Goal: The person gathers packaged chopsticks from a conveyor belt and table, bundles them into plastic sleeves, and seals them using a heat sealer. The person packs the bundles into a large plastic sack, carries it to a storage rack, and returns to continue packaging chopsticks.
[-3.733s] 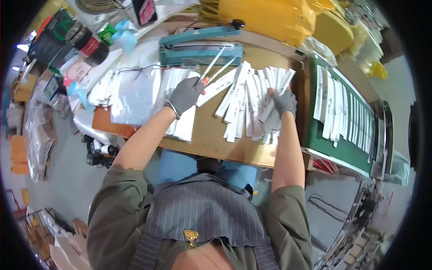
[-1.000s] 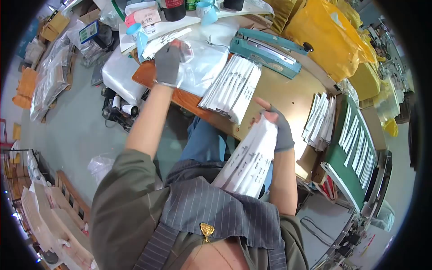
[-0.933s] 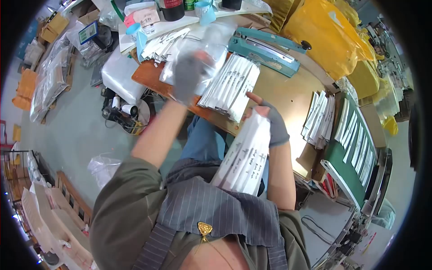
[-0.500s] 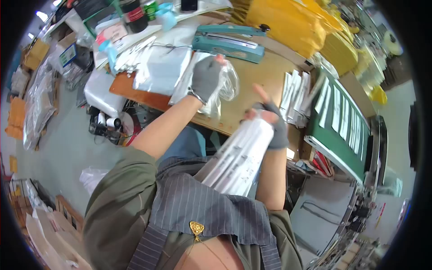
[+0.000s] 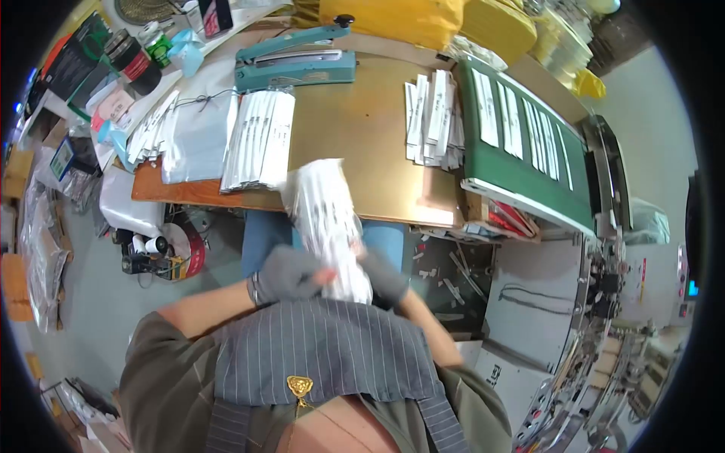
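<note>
A bundle of white printed strips (image 5: 326, 204) stands between my two gloved hands, close to the apron, its upper end over the table's front edge. My left hand (image 5: 291, 275) is closed on the lower left side of the bundle. My right hand (image 5: 381, 276) wraps its lower right side, somewhat blurred. Clear plastic shows around the bundle's upper part. A stack of similar strips (image 5: 258, 140) lies on the table (image 5: 347, 113), beside a pile of clear bags (image 5: 198, 140). More loose strips (image 5: 433, 121) lie at the table's right.
A teal sealer (image 5: 296, 68) stands at the table's back. On the right, a green board (image 5: 521, 143) carries rows of strips. A dark jar (image 5: 133, 62) and a green can (image 5: 155, 44) stand at the back left. Yellow bags (image 5: 400, 21) lie behind the table.
My left hand has come from the plastic bags down to the bundle, and a clear bag is now around it. My right hand has moved down and left with the strips. The view has turned.
</note>
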A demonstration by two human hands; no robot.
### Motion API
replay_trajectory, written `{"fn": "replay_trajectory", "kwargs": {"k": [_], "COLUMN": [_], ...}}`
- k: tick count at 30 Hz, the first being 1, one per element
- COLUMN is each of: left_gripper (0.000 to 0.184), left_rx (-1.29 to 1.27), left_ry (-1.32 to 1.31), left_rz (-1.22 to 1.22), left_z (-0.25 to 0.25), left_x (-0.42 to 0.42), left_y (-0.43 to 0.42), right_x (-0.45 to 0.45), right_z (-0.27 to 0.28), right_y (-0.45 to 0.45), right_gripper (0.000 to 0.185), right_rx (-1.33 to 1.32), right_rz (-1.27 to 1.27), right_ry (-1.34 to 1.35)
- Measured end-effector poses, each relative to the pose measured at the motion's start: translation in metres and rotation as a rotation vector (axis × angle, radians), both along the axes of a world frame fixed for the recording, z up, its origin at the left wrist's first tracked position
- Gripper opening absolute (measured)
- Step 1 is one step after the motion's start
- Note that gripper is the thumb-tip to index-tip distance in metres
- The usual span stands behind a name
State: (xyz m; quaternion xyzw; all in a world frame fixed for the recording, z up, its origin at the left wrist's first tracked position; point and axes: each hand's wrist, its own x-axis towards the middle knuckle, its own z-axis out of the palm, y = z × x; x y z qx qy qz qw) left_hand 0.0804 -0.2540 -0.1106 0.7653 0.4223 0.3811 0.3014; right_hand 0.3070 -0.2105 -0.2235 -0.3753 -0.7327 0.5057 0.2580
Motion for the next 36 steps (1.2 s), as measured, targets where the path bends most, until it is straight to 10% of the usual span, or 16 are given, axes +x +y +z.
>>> {"fn": "replay_trajectory", "kwargs": {"k": [1,2,3,8,12,15,19,22,24,27,30,36], "left_gripper": [0.022,0.021,0.019,0.018,0.023,0.026,0.028,0.035,0.021,0.03,0.027,0.032], "left_rx": [-0.107,-0.21,-0.179,0.25,-0.291,0.556,-0.428,-0.03,-0.153,-0.291,-0.252,-0.244], "left_ry": [0.095,0.191,0.129,0.258,0.469,0.278,0.227,-0.125,0.134,-0.224,-0.214,-0.207], "left_rz": [0.119,0.243,0.274,0.357,0.248,0.387,0.13,0.172,0.172,0.187,0.168,0.244], "left_z": [0.031,0.061,0.076,0.108,0.134,0.133,0.157,0.141,0.139,0.138,0.168,0.182], "left_x": [0.006,0.011,0.012,-0.057,-0.052,-0.041,-0.032,-0.038,-0.034,-0.029,-0.014,-0.021], "left_y": [0.018,0.039,0.057,0.17,0.19,0.206,0.203,0.195,0.197,0.186,0.166,0.161], "right_x": [-0.019,-0.022,-0.026,-0.044,-0.017,-0.004,0.001,0.013,0.011,0.013,-0.002,-0.06], "right_z": [0.098,0.106,0.112,0.218,0.265,0.257,0.241,0.21,0.234,0.256,0.303,0.243], "right_y": [0.033,0.054,0.076,0.102,0.162,0.18,0.208,0.227,0.197,0.195,0.152,0.163], "right_gripper": [0.036,0.032,0.025,0.009,0.012,0.013,0.005,0.005,0.012,0.017,0.073,0.019], "right_rx": [-0.204,0.166,0.598,0.957,0.717,0.536,0.446,0.534,-0.055,0.741,1.005,1.071], "right_rz": [-0.25,-0.377,-0.477,-0.419,-0.418,-0.444,-0.364,-0.34,-0.244,-0.461,-0.325,-0.184], "right_ry": [-0.353,-0.386,-0.327,-0.04,-0.537,-0.146,-0.367,0.112,-0.268,-0.36,-0.188,-0.017]}}
